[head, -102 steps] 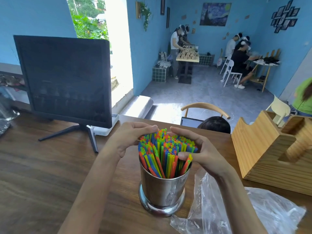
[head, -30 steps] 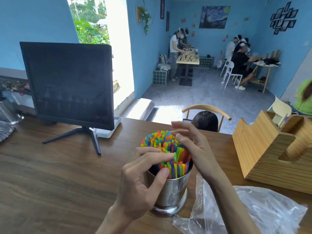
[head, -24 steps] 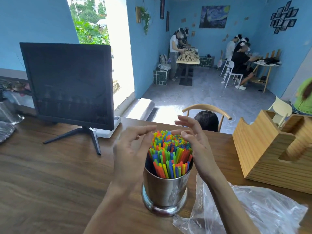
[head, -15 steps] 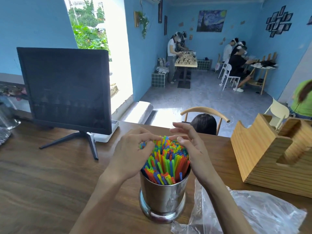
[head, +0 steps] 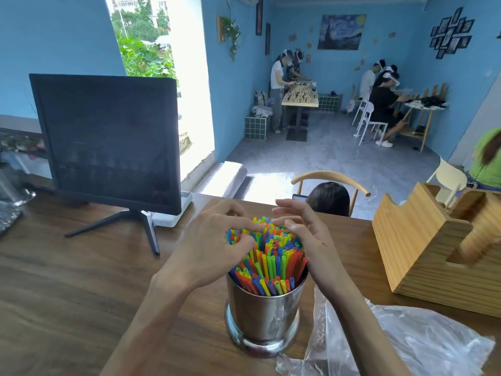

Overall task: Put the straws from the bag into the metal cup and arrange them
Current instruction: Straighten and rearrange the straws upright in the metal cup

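Fingers (head: 244,228) of left hand (head: 214,245): curled over the far-left straw tops, thumb and forefinger pinching a few. Fingers of right hand (head: 303,234): bent, tips pressing on the far-right tops; whether any straw is pinched cannot be told. Straws (head: 271,256), multicoloured: packed in metal cup (head: 261,318), long axes near upright, leaning away from the camera, open ends up. Cup: upright on wooden tabletop (head: 67,289), between both forearms. Plastic bag (head: 423,346): crumpled flat, just right of cup. Monitor (head: 108,137): far left. Wooden holder (head: 433,256): right.
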`<state>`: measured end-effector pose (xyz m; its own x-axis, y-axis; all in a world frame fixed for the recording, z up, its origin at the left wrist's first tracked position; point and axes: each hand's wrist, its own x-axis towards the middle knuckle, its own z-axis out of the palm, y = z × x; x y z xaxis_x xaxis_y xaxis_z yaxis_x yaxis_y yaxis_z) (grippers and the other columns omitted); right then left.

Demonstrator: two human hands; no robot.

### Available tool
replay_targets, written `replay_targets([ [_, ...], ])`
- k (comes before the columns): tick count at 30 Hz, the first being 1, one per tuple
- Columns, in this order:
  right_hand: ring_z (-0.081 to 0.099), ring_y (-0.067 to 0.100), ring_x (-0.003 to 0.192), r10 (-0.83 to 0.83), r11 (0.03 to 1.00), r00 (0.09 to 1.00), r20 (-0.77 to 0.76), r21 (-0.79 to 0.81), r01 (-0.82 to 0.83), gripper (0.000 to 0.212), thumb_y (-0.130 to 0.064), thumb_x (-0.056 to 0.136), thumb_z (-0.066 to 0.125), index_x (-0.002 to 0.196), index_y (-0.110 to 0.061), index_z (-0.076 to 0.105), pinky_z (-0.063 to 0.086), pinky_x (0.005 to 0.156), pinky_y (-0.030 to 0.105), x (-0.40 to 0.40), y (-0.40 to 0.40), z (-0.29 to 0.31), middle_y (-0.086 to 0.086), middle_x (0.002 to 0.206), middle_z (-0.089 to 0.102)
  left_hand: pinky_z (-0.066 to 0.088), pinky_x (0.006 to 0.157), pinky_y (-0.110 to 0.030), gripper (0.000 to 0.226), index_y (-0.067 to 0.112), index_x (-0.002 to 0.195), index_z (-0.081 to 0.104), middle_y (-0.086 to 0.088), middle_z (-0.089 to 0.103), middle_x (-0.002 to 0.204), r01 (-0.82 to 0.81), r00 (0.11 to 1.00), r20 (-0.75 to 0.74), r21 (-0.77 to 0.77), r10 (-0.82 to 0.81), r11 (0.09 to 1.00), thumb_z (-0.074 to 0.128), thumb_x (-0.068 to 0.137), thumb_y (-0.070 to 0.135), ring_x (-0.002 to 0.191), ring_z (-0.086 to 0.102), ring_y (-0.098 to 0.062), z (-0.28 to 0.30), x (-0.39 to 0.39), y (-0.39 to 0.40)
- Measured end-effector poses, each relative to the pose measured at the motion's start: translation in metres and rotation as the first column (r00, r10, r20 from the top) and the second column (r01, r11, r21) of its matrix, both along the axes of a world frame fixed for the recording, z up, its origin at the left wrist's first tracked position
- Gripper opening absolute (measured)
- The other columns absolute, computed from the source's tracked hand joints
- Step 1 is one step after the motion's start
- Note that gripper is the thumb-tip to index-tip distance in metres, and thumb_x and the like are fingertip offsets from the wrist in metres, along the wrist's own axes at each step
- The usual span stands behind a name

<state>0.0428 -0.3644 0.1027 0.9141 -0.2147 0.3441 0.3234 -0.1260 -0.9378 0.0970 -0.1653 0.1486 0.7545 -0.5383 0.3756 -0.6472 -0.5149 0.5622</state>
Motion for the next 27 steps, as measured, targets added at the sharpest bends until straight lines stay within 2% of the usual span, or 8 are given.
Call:
replay_targets([
  [4, 0.067, 0.011, 0.113, -0.001, 1.0, 1.0, -0.007, -0.004, 0.001, 0.033, -0.027, 0.093, 0.051, 0.123, -0.028, 0.065, 0.057, 0.091, 0.025, -0.001, 0.0, 0.002, -0.013, 0.116, 0.07, 0.044, 0.086, -0.019, 0.032, 0.045, 0.088, 0.079, 0.027, 0.055, 0.105, 0.028, 1.0, 0.013, 0.023, -0.029, 0.999, 0.048, 0.082, 0.039, 0.11, 0.047, -0.002, 0.009, 0.001, 0.003],
  [9, 0.066, 0.007, 0.111, 0.002, 1.0, 1.0, -0.009, -0.015, -0.003, 0.031, -0.029, 0.092, 0.051, 0.119, -0.029, 0.066, 0.055, 0.085, 0.018, -0.002, 0.001, 0.003, -0.016, 0.115, 0.07, 0.045, 0.089, -0.022, 0.028, 0.044, 0.091, 0.08, 0.026, 0.062, 0.097, 0.068, 0.998, -0.016, 0.067, -0.067, 0.995, 0.064, 0.089, 0.021, 0.108, 0.047, 0.001, 0.014, 0.004, 0.006],
  [14, 0.066, 0.002, 0.109, 0.001, 1.0, 1.0, -0.021, -0.019, -0.002, 0.03, -0.032, 0.091, 0.051, 0.118, -0.032, 0.066, 0.054, 0.081, 0.014, -0.003, 0.001, 0.004, -0.02, 0.113, 0.069, 0.048, 0.089, -0.032, 0.015, 0.042, 0.086, 0.08, 0.026, 0.068, 0.095, 0.085, 0.995, -0.062, 0.13, -0.077, 0.988, 0.065, 0.085, 0.045, 0.106, 0.049, -0.001, 0.027, 0.007, 0.005],
  [16, 0.066, 0.002, 0.108, 0.009, 1.0, 1.0, -0.024, -0.018, -0.009, 0.03, -0.032, 0.091, 0.051, 0.118, -0.031, 0.066, 0.054, 0.079, 0.014, -0.003, 0.001, 0.005, -0.021, 0.112, 0.069, 0.048, 0.082, -0.022, 0.013, 0.039, 0.084, 0.081, 0.031, 0.066, 0.089, 0.079, 0.995, -0.068, 0.134, -0.071, 0.988, 0.069, 0.087, 0.044, 0.101, 0.052, 0.001, 0.031, 0.008, -0.001],
  [19, 0.066, 0.002, 0.107, 0.012, 1.0, 1.0, -0.024, -0.016, -0.013, 0.03, -0.029, 0.092, 0.051, 0.118, -0.029, 0.066, 0.054, 0.079, 0.014, -0.004, 0.001, 0.005, -0.019, 0.112, 0.069, 0.043, 0.07, -0.005, 0.009, 0.033, 0.085, 0.082, 0.047, 0.058, 0.079, 0.1, 0.993, -0.07, 0.152, -0.091, 0.983, 0.073, 0.086, 0.035, 0.094, 0.053, 0.014, 0.033, 0.009, -0.006],
  [22, 0.066, 0.002, 0.107, 0.01, 1.0, 1.0, -0.026, -0.028, -0.011, 0.031, -0.029, 0.092, 0.051, 0.119, -0.028, 0.067, 0.054, 0.079, 0.013, -0.004, 0.0, 0.005, -0.019, 0.111, 0.069, 0.041, 0.065, -0.003, 0.006, 0.033, 0.084, 0.081, 0.031, 0.07, 0.079, 0.163, 0.982, -0.127, 0.161, -0.143, 0.973, 0.076, 0.086, 0.034, 0.085, 0.059, 0.015, 0.036, 0.013, -0.007],
  [27, 0.065, 0.002, 0.106, 0.012, 0.999, 1.0, -0.013, -0.036, -0.012, 0.03, -0.026, 0.092, 0.051, 0.117, -0.026, 0.067, 0.052, 0.081, 0.012, -0.004, 0.0, 0.005, -0.018, 0.111, 0.07, 0.044, 0.064, -0.008, 0.004, 0.029, 0.091, 0.074, 0.008, 0.077, 0.088, 0.34, 0.876, -0.436, 0.248, -0.209, 0.907, 0.074, 0.092, 0.033, 0.078, 0.066, 0.004, 0.053, 0.018, -0.007],
])
